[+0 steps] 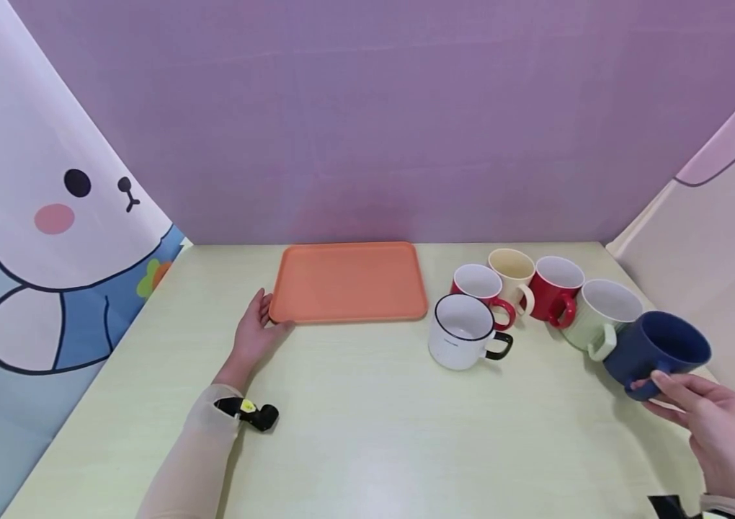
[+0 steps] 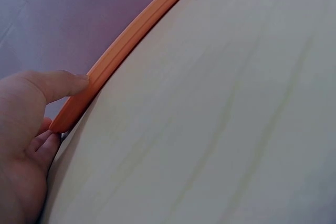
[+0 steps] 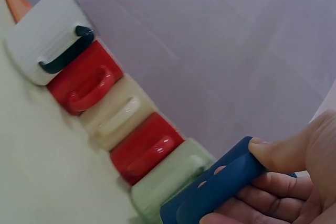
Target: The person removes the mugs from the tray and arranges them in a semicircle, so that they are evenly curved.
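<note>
An orange tray (image 1: 349, 282) lies near the back wall. My left hand (image 1: 259, 333) holds its front left corner, the thumb on the rim (image 2: 118, 51) and the other fingers round the left side. At the far right my right hand (image 1: 707, 418) grips a dark blue mug (image 1: 666, 346) by its handle, the mug tilted. In the right wrist view the blue mug (image 3: 223, 179) overlaps a pale green mug (image 1: 604, 310) beside it.
A white mug with a black rim (image 1: 458, 342) stands in front. Behind it are a red mug with a white inside (image 1: 476, 281), a cream mug (image 1: 510, 267) and another red mug (image 1: 552, 292). A purple cloth wall (image 1: 367, 130) closes off the table's back.
</note>
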A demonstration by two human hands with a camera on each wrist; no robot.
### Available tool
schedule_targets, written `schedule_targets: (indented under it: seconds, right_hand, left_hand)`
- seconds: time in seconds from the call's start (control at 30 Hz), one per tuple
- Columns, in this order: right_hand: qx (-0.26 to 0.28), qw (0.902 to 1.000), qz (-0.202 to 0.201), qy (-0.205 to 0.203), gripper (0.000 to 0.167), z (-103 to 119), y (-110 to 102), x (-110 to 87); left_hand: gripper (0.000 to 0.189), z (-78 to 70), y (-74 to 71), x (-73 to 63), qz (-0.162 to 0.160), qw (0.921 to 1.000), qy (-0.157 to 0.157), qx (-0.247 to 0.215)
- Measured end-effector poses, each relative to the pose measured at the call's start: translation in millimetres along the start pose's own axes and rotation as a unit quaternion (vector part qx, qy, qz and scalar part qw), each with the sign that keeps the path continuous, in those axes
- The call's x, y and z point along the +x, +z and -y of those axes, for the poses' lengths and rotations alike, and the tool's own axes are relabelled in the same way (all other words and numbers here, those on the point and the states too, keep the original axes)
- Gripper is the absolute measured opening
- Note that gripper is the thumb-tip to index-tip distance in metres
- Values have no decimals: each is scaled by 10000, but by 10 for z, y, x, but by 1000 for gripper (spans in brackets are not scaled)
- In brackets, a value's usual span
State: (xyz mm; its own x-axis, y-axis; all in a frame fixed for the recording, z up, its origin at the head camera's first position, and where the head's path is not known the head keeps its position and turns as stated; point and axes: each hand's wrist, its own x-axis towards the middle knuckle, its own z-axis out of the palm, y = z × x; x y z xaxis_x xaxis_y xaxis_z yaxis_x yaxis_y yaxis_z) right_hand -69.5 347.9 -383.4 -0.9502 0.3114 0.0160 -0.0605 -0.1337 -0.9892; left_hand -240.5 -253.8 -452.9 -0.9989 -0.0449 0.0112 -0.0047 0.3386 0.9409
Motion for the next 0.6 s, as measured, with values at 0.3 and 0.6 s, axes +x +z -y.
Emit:
schedule_targets:
  seconds: [0.3,0.6]
  right_hand:
    - [-396,9979,-17,512,23,-167,-26,6]
    - [-244,9983,417,323,27,-211,21,18]
  left_hand:
    - [96,1,13,16,16,10000,-2,-44]
    - [96,19,-4,17,4,10000,-85,34]
